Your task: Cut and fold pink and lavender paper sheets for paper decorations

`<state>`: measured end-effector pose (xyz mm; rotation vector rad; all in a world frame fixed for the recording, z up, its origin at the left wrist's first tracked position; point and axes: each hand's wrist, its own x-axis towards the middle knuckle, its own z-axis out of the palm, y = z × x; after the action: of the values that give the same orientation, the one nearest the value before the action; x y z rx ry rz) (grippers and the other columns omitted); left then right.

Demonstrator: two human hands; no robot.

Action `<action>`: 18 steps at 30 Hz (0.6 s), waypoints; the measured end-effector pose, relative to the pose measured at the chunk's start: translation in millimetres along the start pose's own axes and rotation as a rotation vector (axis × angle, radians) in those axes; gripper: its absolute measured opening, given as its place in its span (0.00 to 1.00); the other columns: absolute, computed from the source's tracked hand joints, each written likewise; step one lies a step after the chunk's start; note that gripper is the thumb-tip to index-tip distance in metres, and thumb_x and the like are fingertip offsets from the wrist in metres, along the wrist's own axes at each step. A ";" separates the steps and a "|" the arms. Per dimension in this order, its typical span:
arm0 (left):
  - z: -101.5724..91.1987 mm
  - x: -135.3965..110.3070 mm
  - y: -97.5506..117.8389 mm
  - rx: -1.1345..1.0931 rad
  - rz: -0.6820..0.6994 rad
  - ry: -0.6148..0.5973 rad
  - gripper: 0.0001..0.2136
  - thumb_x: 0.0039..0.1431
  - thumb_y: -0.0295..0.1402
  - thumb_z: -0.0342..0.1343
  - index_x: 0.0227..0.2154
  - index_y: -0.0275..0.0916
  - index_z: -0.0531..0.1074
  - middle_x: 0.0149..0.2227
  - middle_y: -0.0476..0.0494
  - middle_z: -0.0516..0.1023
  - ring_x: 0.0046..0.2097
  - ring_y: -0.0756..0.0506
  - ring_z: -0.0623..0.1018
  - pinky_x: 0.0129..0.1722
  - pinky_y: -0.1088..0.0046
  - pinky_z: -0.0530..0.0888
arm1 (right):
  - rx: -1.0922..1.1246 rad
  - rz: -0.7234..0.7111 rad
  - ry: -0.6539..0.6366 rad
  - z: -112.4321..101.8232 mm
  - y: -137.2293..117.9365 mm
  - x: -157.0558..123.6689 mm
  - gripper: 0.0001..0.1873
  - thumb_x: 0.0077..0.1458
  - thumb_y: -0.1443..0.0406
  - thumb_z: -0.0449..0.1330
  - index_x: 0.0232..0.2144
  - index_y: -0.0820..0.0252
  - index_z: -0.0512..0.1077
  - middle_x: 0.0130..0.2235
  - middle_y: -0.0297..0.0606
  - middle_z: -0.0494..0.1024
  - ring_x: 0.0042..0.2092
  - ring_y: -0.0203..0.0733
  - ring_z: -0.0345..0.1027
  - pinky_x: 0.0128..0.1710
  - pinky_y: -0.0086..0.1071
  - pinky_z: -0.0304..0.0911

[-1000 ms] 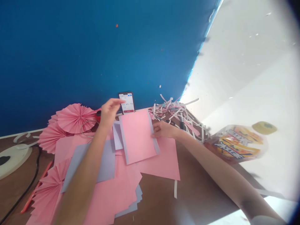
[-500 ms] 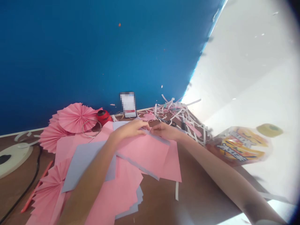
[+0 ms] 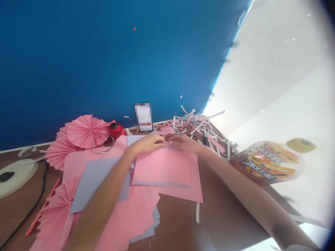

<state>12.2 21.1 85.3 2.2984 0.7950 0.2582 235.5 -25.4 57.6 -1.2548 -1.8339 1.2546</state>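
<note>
Along the upper edge of the pink paper sheet (image 3: 162, 167), the left hand (image 3: 146, 143) and right hand (image 3: 183, 143) rest side by side, fingers curled over the edge; whether either grip is closed on the paper or only pressing it cannot be told. A thin grey strip shows along the sheet's lower edge. Beneath the pink paper sheet lies a larger pink sheet (image 3: 196, 188) on the brown table (image 3: 178, 223). To its left lies a grey paper sheet (image 3: 96, 181), partly under the left forearm. Beyond it stand pleated pink paper fans (image 3: 86, 130), a red object (image 3: 116, 130) and a blurred phone (image 3: 143, 116). Farther right sit shredded paper strips (image 3: 199, 122) and a printed plastic bag (image 3: 267, 162).
</note>
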 end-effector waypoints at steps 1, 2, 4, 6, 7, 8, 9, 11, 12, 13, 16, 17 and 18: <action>0.6 0.6 -0.1 0.013 -0.004 0.021 0.12 0.57 0.40 0.51 0.25 0.39 0.72 0.25 0.48 0.72 0.27 0.48 0.68 0.26 0.73 0.58 | 0.000 0.012 -0.026 -0.2 0.2 -0.3 0.16 0.52 0.62 0.59 0.44 0.60 0.72 0.36 0.37 0.77 0.38 0.39 0.69 0.36 0.30 0.61; 1.5 1.3 -0.4 0.022 -0.010 0.040 0.13 0.57 0.40 0.50 0.25 0.38 0.72 0.25 0.48 0.72 0.27 0.48 0.68 0.26 0.73 0.58 | 0.004 0.024 -0.038 -0.5 0.1 -0.7 0.16 0.50 0.63 0.60 0.43 0.61 0.72 0.34 0.37 0.77 0.36 0.39 0.69 0.35 0.30 0.60; 4.0 3.3 -1.8 0.016 -0.029 0.072 0.13 0.58 0.40 0.49 0.24 0.38 0.72 0.25 0.49 0.72 0.27 0.48 0.68 0.26 0.73 0.58 | 0.015 0.042 -0.026 -1.7 -0.7 -1.6 0.15 0.47 0.66 0.61 0.40 0.62 0.72 0.31 0.35 0.76 0.33 0.37 0.68 0.32 0.29 0.59; 6.4 5.6 -4.3 -0.022 -0.063 0.110 0.14 0.57 0.40 0.49 0.25 0.37 0.72 0.25 0.48 0.73 0.28 0.48 0.70 0.26 0.73 0.59 | 0.020 0.056 -0.006 -3.1 -2.4 -2.7 0.13 0.46 0.67 0.62 0.37 0.63 0.72 0.30 0.35 0.76 0.32 0.36 0.67 0.31 0.28 0.59; 7.4 6.7 -6.1 -0.055 -0.084 0.129 0.14 0.57 0.41 0.49 0.25 0.37 0.72 0.26 0.48 0.74 0.28 0.47 0.71 0.27 0.73 0.61 | 0.015 0.065 -0.012 -3.7 -3.6 -3.3 0.12 0.45 0.67 0.62 0.36 0.63 0.72 0.30 0.35 0.76 0.32 0.36 0.67 0.30 0.27 0.59; 8.0 7.6 -8.2 -0.096 -0.107 0.147 0.15 0.58 0.42 0.49 0.26 0.37 0.72 0.27 0.47 0.76 0.29 0.47 0.72 0.28 0.73 0.62 | 0.004 0.072 -0.026 -4.1 -4.8 -3.8 0.12 0.45 0.67 0.62 0.36 0.63 0.72 0.31 0.35 0.76 0.31 0.35 0.67 0.30 0.27 0.59; 8.3 8.2 -10.7 -0.137 -0.131 0.168 0.15 0.58 0.42 0.49 0.26 0.37 0.72 0.27 0.46 0.77 0.30 0.47 0.74 0.28 0.74 0.63 | -0.012 0.073 -0.042 -4.3 -5.9 -4.2 0.12 0.45 0.67 0.62 0.35 0.63 0.72 0.31 0.35 0.76 0.31 0.35 0.67 0.30 0.27 0.59; 8.4 8.6 -16.5 -0.176 -0.188 0.217 0.16 0.58 0.44 0.49 0.27 0.37 0.73 0.27 0.44 0.79 0.30 0.47 0.75 0.30 0.73 0.66 | -0.038 0.059 -0.072 -4.4 -7.4 -4.6 0.11 0.45 0.67 0.62 0.35 0.63 0.73 0.30 0.34 0.76 0.31 0.35 0.67 0.30 0.27 0.59; 8.4 8.6 -19.4 -0.155 -0.222 0.245 0.17 0.57 0.45 0.50 0.26 0.37 0.72 0.26 0.44 0.79 0.28 0.47 0.75 0.29 0.73 0.66 | -0.043 0.045 -0.086 -4.4 -7.8 -4.7 0.11 0.45 0.66 0.62 0.35 0.63 0.73 0.30 0.34 0.76 0.31 0.35 0.67 0.30 0.27 0.59; 8.5 8.5 -22.1 -0.108 -0.256 0.272 0.17 0.56 0.46 0.51 0.24 0.37 0.72 0.24 0.44 0.78 0.27 0.47 0.74 0.29 0.73 0.66 | -0.045 0.031 -0.100 -4.4 -7.9 -4.7 0.12 0.45 0.65 0.63 0.35 0.63 0.73 0.30 0.34 0.76 0.31 0.35 0.67 0.30 0.27 0.59; 9.3 9.0 -25.7 0.009 -0.287 0.315 0.18 0.56 0.46 0.51 0.22 0.37 0.73 0.20 0.44 0.76 0.24 0.46 0.73 0.29 0.71 0.66 | -0.041 -0.003 -0.161 -5.5 -8.4 -5.3 0.14 0.46 0.63 0.63 0.37 0.63 0.74 0.32 0.35 0.77 0.33 0.37 0.68 0.32 0.28 0.60; 9.7 9.4 -24.9 0.003 -0.252 0.321 0.16 0.57 0.44 0.51 0.25 0.37 0.74 0.24 0.44 0.77 0.27 0.46 0.74 0.31 0.71 0.67 | -0.042 -0.013 -0.174 -6.1 -9.0 -5.6 0.14 0.46 0.63 0.63 0.37 0.63 0.74 0.33 0.36 0.77 0.34 0.37 0.69 0.33 0.29 0.61; 9.9 9.9 -23.2 -0.015 -0.202 0.327 0.14 0.57 0.42 0.51 0.30 0.37 0.75 0.30 0.42 0.79 0.31 0.45 0.76 0.35 0.71 0.68 | -0.045 -0.022 -0.184 -6.7 -10.0 -6.1 0.14 0.46 0.63 0.63 0.37 0.63 0.75 0.35 0.37 0.78 0.36 0.38 0.70 0.35 0.29 0.62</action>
<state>12.9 35.2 62.2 2.1691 1.1757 0.5548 239.7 -29.6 69.7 -1.1724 -2.0100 1.3623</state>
